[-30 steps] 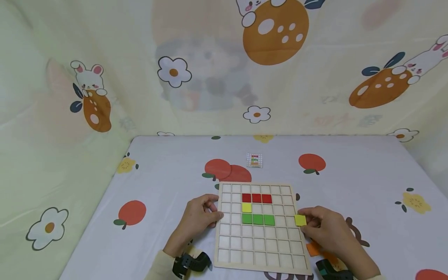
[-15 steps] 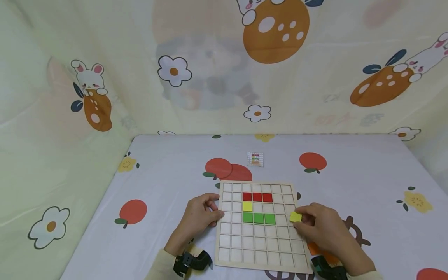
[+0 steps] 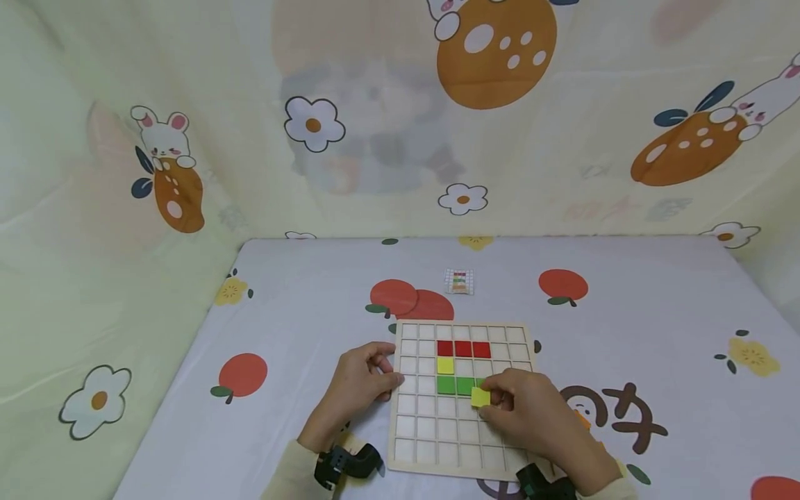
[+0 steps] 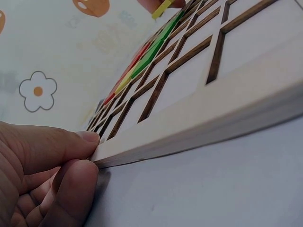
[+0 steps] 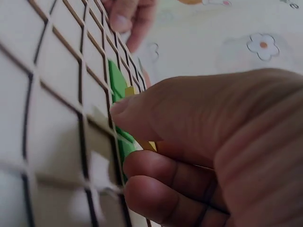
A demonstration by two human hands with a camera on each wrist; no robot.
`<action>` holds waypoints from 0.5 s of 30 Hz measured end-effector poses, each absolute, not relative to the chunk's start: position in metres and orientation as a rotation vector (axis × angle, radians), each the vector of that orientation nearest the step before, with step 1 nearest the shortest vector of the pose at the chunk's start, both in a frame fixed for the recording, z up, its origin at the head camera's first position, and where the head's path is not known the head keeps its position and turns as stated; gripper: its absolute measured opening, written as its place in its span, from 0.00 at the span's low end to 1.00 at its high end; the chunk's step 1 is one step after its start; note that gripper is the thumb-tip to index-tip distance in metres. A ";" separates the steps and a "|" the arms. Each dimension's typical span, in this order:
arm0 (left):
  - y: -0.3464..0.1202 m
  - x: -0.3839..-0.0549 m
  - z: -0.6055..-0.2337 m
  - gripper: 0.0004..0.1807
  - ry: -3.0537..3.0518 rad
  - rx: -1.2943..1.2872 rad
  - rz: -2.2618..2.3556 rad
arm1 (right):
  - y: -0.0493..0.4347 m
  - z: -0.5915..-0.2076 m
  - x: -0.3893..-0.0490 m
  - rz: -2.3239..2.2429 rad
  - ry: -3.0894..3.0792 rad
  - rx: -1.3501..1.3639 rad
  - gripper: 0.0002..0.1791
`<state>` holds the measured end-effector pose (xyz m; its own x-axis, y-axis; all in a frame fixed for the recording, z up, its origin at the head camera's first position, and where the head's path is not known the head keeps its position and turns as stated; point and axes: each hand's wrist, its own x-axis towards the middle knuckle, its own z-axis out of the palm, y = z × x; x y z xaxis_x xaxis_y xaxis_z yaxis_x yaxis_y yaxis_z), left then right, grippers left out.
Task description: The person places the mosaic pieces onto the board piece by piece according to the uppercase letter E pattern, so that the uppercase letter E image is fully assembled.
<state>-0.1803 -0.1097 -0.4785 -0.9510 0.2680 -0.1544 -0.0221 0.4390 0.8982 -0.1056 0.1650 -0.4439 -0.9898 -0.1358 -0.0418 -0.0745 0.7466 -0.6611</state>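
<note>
A wooden grid board (image 3: pixel 415 427) lies flat on the table. Set in its cells are red tiles (image 3: pixel 463 348), a yellow tile (image 3: pixel 445 365) and green tiles (image 3: pixel 446 385). My left hand (image 3: pixel 357 380) holds the board's left edge, thumb and finger at the rim. Between the thumb and fingers of my right hand (image 3: pixel 531 410) is another yellow tile (image 3: pixel 480 397), tilted and just above the board. In the head view it partly covers the rightmost green tile. The right wrist view shows its yellow edge (image 5: pixel 129 91) behind the thumb, mostly hidden.
A small card with a coloured grid pattern (image 3: pixel 459 282) lies beyond the board. Orange pieces (image 3: pixel 582 419) show partly behind the right hand, on the table right of the board. The white tablecloth (image 3: pixel 300 305) has printed fruit, and a patterned curtain (image 3: pixel 375 160) hangs behind.
My right hand has carried the yellow tile left, from the board's right edge to over the green row. The left hand stays at the board's left edge.
</note>
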 end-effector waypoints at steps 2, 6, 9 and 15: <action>-0.109 -0.180 -0.479 0.27 2.418 0.212 1.520 | 0.159 -0.444 -0.106 -1.073 2.839 -0.197 0.13; -0.109 -0.181 -0.480 0.26 2.416 0.212 1.523 | 0.151 -0.445 -0.108 -1.074 2.811 -0.228 0.11; -0.110 -0.181 -0.480 0.26 2.414 0.214 1.526 | 0.146 -0.446 -0.109 -1.069 2.824 -0.278 0.10; -0.110 -0.181 -0.481 0.26 2.426 0.212 1.513 | 0.138 -0.449 -0.109 -1.070 2.847 -0.366 0.10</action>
